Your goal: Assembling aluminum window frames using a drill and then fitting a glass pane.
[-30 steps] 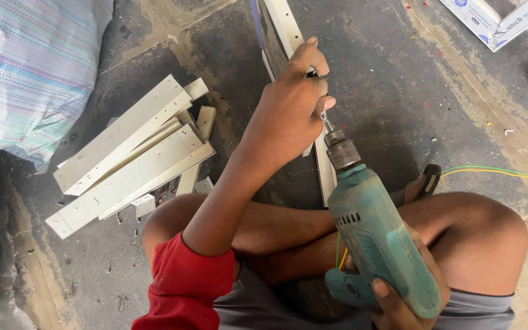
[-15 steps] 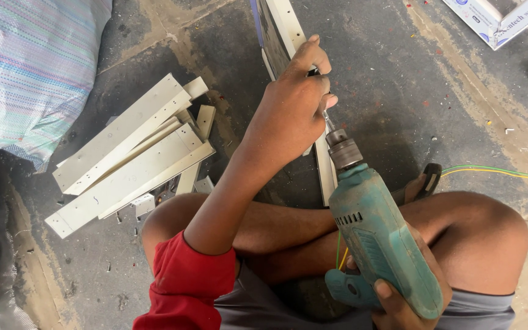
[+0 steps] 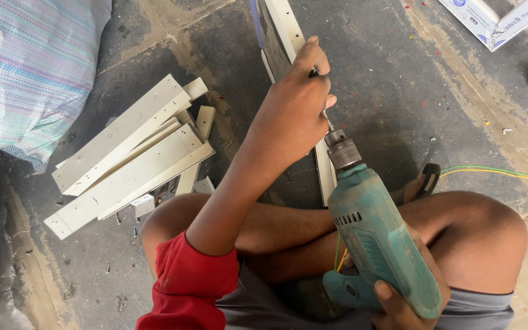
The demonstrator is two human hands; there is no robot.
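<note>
Just above the teal electric drill point(image 3: 377, 235), the left hand point(image 3: 291, 119) closes around the white profile strip point(image 3: 283, 33), which runs from the drill's chuck up to the top edge of the view, lying on the concrete floor point(image 3: 398, 91). Below the drill's body, the right hand point(image 3: 401, 305) grips its handle, fingers wrapped around it. Left of the drill, well apart, a pile of white strips point(image 3: 126, 156) lies on the floor. Right of the drill, a green-yellow cable point(image 3: 496, 173) trails away.
</note>
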